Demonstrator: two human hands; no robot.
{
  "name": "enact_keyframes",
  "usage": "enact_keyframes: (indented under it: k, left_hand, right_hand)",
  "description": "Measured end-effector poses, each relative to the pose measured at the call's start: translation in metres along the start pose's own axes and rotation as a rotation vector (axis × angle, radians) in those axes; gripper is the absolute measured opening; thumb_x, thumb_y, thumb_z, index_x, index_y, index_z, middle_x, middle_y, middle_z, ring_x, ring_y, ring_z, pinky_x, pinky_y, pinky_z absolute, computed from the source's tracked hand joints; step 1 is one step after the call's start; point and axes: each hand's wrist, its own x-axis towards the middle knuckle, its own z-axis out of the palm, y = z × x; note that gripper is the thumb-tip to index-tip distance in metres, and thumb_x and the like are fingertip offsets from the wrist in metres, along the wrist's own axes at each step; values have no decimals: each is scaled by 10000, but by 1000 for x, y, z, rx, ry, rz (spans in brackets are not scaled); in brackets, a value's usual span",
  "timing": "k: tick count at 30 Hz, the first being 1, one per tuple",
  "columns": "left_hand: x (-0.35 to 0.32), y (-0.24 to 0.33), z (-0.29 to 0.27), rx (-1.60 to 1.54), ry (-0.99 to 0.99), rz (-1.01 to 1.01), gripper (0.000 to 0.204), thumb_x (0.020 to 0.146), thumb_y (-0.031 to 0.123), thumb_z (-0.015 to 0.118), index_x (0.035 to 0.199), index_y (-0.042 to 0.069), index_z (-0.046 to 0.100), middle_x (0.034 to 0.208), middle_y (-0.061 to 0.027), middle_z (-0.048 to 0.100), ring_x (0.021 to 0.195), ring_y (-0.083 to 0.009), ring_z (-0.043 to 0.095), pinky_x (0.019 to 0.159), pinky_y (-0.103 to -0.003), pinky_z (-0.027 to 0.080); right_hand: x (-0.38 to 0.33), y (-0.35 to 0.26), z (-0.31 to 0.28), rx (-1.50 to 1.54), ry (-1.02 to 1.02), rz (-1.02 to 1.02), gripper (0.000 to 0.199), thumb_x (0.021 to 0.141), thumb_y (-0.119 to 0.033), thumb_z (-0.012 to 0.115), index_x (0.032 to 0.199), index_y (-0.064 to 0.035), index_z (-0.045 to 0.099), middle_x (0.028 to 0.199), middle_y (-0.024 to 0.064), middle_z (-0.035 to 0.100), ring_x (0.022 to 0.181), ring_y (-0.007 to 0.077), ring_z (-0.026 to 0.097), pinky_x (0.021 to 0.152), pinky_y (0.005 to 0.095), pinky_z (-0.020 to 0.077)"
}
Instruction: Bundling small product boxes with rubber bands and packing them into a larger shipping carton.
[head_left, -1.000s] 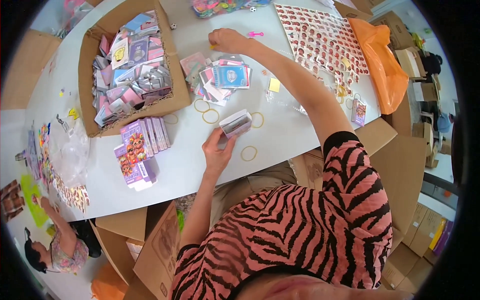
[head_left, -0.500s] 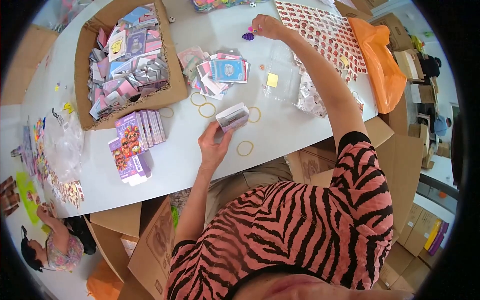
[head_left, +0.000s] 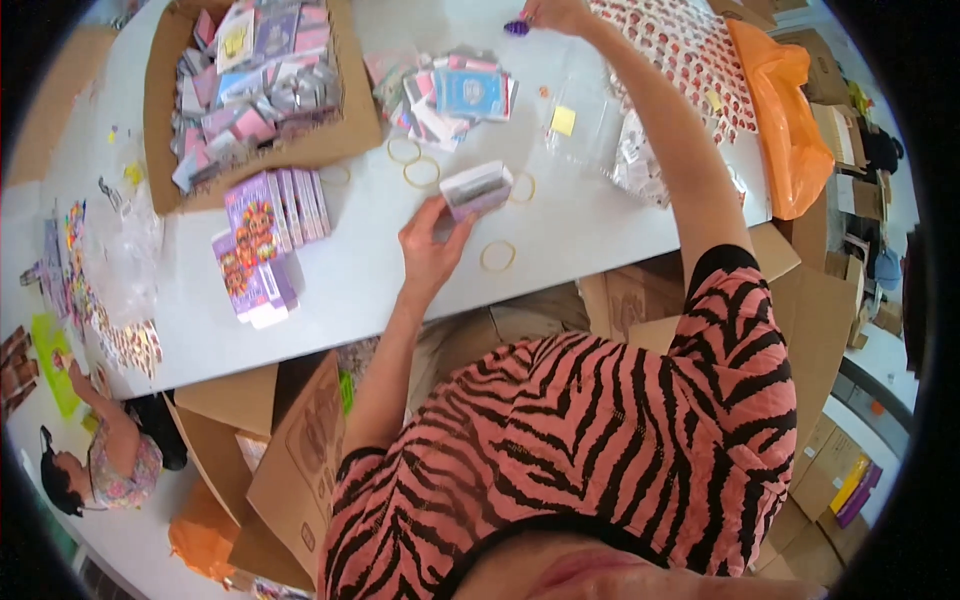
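My left hand (head_left: pixel 433 245) grips a small white-and-purple carton (head_left: pixel 476 190) just above the table, fingers on one side and thumb on the other. One end of the carton faces up and looks open, with a grey interior. At the far edge of the view, my right hand (head_left: pixel 560 14) is partly cut off. Its fingers close at a small bumpy purple trinket (head_left: pixel 516 27), shaped like a bunch of grapes. Several rubber bands (head_left: pixel 497 256) lie around the carton. Beyond it is a loose pile of cards (head_left: pixel 468 94) in clear sleeves.
At the left, a cardboard box (head_left: pixel 362 110) brims with sleeved cards. Purple printed cartons (head_left: pixel 255 225) stand in front of it. A clear plastic bag (head_left: pixel 125 250) lies farther left. Sticker sheets (head_left: pixel 690 60) and an orange bag (head_left: pixel 780 120) are at the right. Another person (head_left: pixel 120 460) sits lower left.
The whole view has shifted, so the table things sit higher in the picture. My left hand keeps hold of the carton. My right hand stays by the purple trinket at the far side.
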Motion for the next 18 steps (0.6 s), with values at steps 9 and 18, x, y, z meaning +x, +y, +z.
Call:
enact_keyframes:
  k: [9,18]
  left_hand:
    - [2,4,-4,15,-25,38,317,716,21,748,1003,-16,619,866,-114,657,742,-188,648,684,-280,524]
    - [0,3,2,33,8,95,296,729,46,740,988,-30,617,859,-113,656,735,-187,642,697,-285,521]
  right_hand:
    - [-4,-230,-98,656,10,-197,453,806,-360,682,1108,-30,606,991,82,649,888,179,609,769,293,490]
    - [-46,-327,-65,120,-194,0,191,751,-32,630,930,-71,576,878,47,580,835,229,594,681,343,493]
